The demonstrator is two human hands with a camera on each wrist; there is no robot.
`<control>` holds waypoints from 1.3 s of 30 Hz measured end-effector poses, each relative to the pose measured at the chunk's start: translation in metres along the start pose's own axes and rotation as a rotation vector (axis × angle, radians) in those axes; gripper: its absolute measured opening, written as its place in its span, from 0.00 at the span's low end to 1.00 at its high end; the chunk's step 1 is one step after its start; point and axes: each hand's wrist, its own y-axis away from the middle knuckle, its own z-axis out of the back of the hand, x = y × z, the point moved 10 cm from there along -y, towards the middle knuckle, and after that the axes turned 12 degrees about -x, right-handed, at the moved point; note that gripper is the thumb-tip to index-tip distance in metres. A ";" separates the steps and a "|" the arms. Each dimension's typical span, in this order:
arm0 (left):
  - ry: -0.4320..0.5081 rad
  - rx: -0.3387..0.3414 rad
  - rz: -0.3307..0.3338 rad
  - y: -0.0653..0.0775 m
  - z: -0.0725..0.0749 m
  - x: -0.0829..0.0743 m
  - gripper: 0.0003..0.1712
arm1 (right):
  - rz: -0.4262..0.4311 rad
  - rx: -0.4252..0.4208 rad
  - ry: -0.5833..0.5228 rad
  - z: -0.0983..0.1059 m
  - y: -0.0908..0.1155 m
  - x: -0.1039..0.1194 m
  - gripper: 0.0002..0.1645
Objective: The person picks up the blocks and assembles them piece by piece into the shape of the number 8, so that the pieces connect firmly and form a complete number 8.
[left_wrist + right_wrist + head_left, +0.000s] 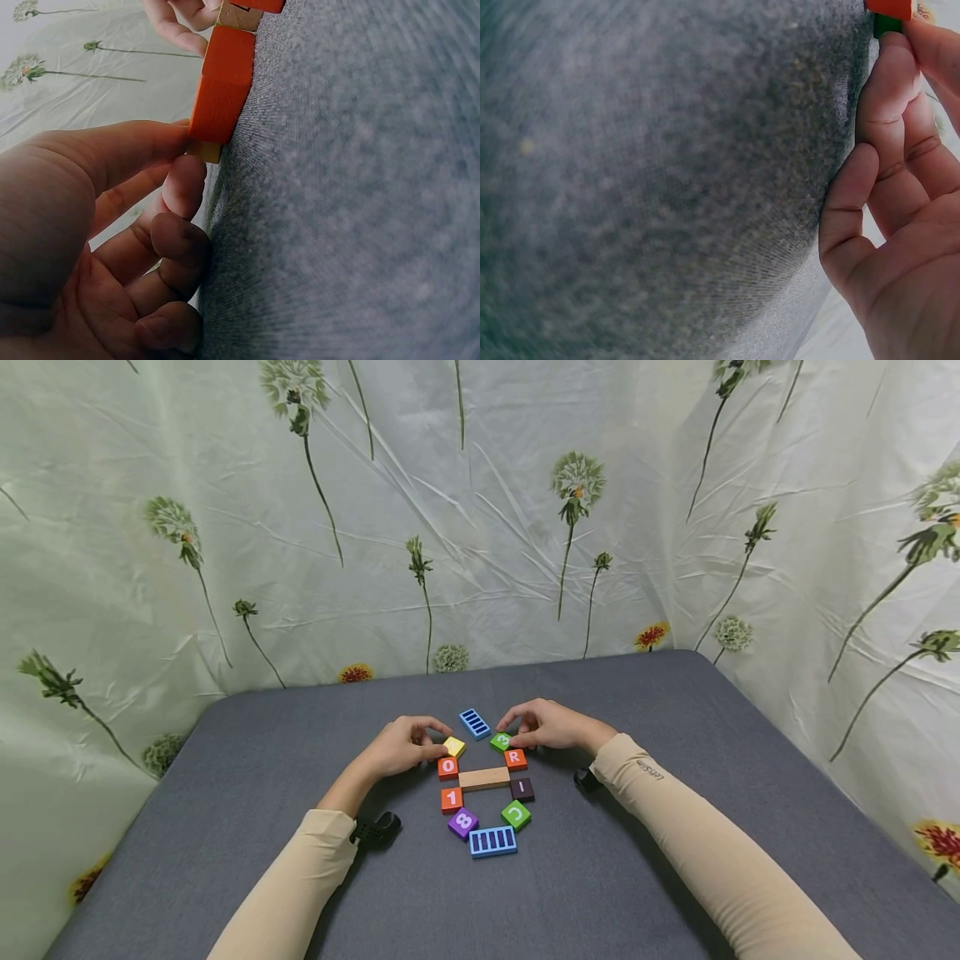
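In the head view, my left hand [405, 747] pinches a yellow block [454, 746] between thumb and fingers at the upper left of a ring of blocks. Across from it, my right hand [555, 725] pinches a green block [501, 742] marked 3. Just below the yellow block lies an orange block [447, 767] with a 0; an orange R block [515, 759] lies below the green one. The left wrist view shows the yellow block [206, 152] mostly hidden behind fingers and an orange block [221, 90]. Only a sliver of the green block [887, 26] shows in the right wrist view.
A blue slotted block [475, 723] lies beyond the hands, another blue slotted block [492, 842] nearest me. A wooden bar [483, 778] spans the middle. An orange 1 block [452, 800], purple 8 block [463, 822], dark block [522, 789] and green block [516, 815] complete the sides.
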 end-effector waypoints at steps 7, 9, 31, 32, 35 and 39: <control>0.001 0.000 -0.005 0.000 0.000 0.000 0.15 | -0.006 -0.001 0.006 0.000 0.001 0.001 0.18; -0.002 0.000 -0.002 0.001 -0.001 -0.001 0.16 | -0.007 -0.002 0.006 0.000 0.001 0.001 0.18; 0.038 -0.037 0.052 0.000 0.002 0.004 0.10 | -0.053 -0.086 0.085 0.011 -0.009 0.002 0.17; 0.037 -0.038 0.054 0.000 0.002 0.004 0.10 | -0.058 -0.091 0.096 0.011 -0.011 0.002 0.17; 0.034 -0.038 0.054 0.000 0.002 0.005 0.10 | -0.074 -0.113 0.122 0.012 -0.015 0.004 0.16; 0.036 -0.039 0.051 0.001 0.002 0.004 0.10 | -0.084 -0.142 0.152 0.014 -0.019 0.008 0.16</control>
